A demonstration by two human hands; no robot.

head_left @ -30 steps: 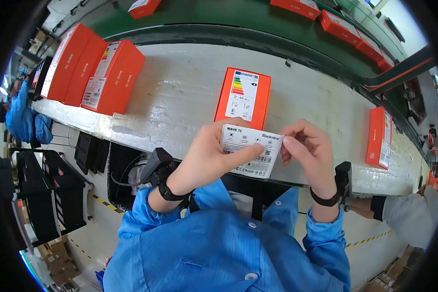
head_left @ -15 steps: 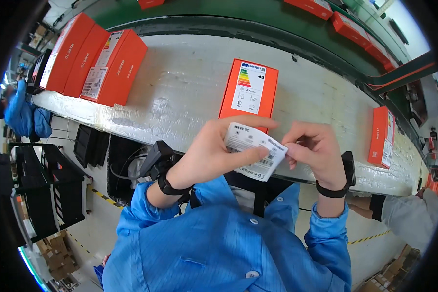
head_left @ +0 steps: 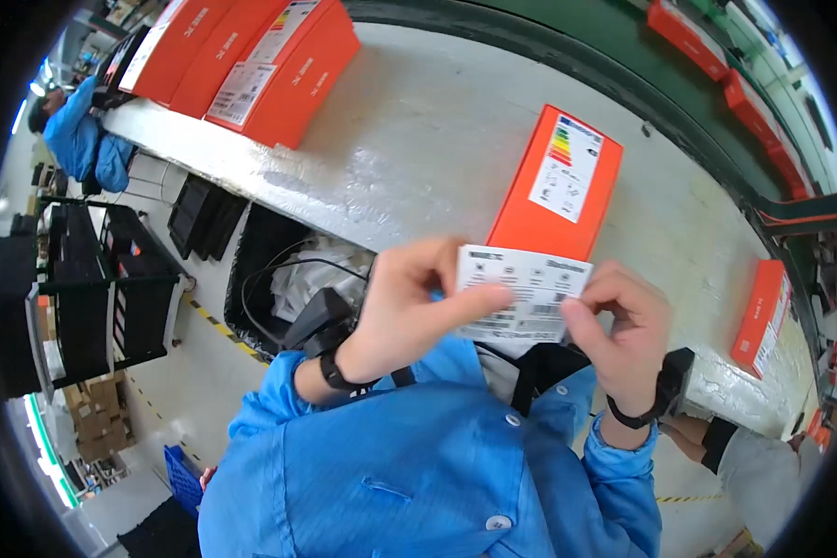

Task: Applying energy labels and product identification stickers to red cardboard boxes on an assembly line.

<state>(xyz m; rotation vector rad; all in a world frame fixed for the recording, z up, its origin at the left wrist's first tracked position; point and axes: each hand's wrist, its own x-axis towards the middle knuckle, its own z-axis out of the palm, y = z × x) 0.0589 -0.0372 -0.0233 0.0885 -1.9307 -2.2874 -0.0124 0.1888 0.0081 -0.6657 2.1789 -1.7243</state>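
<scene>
A white printed label (head_left: 523, 270) is stretched flat between my two hands, with small icons and a barcode on it. My left hand (head_left: 405, 307) pinches its left side, thumb lying across the front. At the right edge, my right hand (head_left: 623, 325) grips it between thumb and curled fingers. Just beyond the label lies an orange box (head_left: 547, 228) with an energy label (head_left: 567, 177) on its upper face. The white label overlaps the near end of this box in view; whether they touch I cannot tell.
Several orange boxes (head_left: 298, 93) stand at the table's (head_left: 418, 139) far left, and one orange box (head_left: 763, 312) at its right. More boxes (head_left: 688, 42) lie along a green conveyor. A black bin (head_left: 251, 251) holds white scraps. People are at both sides, one in blue (head_left: 74, 130).
The label has gone from tilted and curled to level and flat. My right hand has taken a firmer hold at its right edge. The whole view has turned, shifting the boxes.
</scene>
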